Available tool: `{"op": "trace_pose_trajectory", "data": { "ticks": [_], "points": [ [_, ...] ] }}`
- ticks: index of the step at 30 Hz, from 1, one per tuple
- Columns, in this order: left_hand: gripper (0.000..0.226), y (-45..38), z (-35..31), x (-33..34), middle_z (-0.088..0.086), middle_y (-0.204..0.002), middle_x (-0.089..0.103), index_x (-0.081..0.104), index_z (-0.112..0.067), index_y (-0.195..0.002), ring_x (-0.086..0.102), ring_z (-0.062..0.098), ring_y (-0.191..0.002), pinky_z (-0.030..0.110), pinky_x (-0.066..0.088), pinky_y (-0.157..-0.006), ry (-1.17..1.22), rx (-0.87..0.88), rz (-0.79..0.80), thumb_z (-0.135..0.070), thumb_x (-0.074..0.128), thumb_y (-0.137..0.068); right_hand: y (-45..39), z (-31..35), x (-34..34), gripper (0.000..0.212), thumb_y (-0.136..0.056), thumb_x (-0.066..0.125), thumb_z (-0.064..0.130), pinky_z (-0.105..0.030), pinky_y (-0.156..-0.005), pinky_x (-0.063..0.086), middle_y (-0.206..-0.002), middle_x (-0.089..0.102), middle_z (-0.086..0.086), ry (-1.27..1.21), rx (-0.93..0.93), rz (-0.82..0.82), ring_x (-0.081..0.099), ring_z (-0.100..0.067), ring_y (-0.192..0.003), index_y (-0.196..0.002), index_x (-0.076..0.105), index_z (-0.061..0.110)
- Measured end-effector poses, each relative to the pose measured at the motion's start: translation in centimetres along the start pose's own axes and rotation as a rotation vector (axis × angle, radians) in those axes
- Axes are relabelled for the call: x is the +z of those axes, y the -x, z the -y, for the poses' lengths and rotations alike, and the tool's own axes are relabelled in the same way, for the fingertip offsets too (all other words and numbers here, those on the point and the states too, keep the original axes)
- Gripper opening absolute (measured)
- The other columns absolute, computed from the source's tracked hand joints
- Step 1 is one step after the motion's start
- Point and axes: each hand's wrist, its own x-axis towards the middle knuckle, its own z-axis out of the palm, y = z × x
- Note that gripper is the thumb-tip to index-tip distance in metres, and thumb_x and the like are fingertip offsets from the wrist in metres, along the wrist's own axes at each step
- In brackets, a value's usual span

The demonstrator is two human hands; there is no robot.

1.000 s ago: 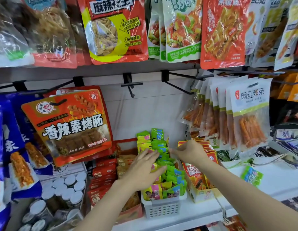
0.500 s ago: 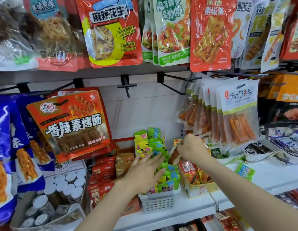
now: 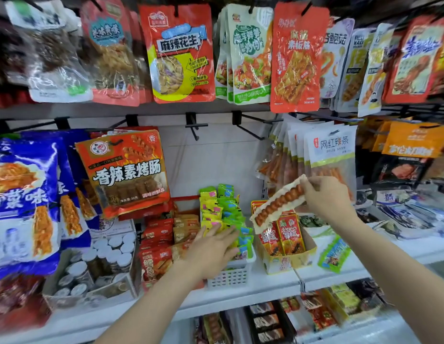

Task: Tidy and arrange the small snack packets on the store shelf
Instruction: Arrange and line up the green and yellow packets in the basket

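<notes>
A white basket [image 3: 231, 275] on the shelf holds several small green, yellow and blue snack packets [image 3: 217, 207]. My left hand [image 3: 211, 249] lies flat on these packets with straight, spread fingers. My right hand [image 3: 326, 197] pinches the top end of a long clear packet with a red-brown twisted strip [image 3: 278, 203], held tilted in the air above a yellow box of red packets [image 3: 288, 238]. A loose green packet [image 3: 334, 252] lies on the shelf to the right of that box.
Large snack bags hang on hooks above, an orange one [image 3: 126, 170] at the left, white-labelled ones [image 3: 332, 152] at the right. Red and brown packets [image 3: 161, 244] and small jars [image 3: 104, 254] stand left of the basket. The white shelf edge [image 3: 240, 296] runs in front.
My right hand has lifted the long clear packet up and to the right, out of the area between basket and yellow box. My left hand has stayed on the basket's packets.
</notes>
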Motion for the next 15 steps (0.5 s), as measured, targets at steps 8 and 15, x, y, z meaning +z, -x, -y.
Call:
{"op": "trace_pose_trajectory", "data": {
  "ticks": [8,15],
  "points": [
    [0.026,4.9,-5.4,-3.5,-0.004,-0.118,0.071,0.064,-0.024,-0.120,0.068,0.007,-0.102,0.025,0.055,-0.086,1.310,-0.261,-0.286,-0.025,0.066,-0.094,1.0,1.4,-1.2,0.042,-0.097,0.055,0.037,-0.030,-0.063,0.061,-0.086,0.071,-0.022,-0.581,0.059,0.334,0.073,-0.024,-0.075,-0.094,0.070,-0.001],
    [0.041,9.4,-6.4,-3.3,0.014,-0.109,0.074,0.067,0.000,-0.115,0.072,0.023,-0.098,0.020,0.056,-0.075,1.792,-0.250,-0.266,-0.029,0.060,-0.087,1.6,3.5,-2.0,0.012,-0.082,0.077,0.027,-0.016,-0.057,0.054,-0.077,0.076,-0.007,-0.735,0.125,0.379,0.067,-0.006,-0.058,-0.079,0.079,0.016]
  ]
}}
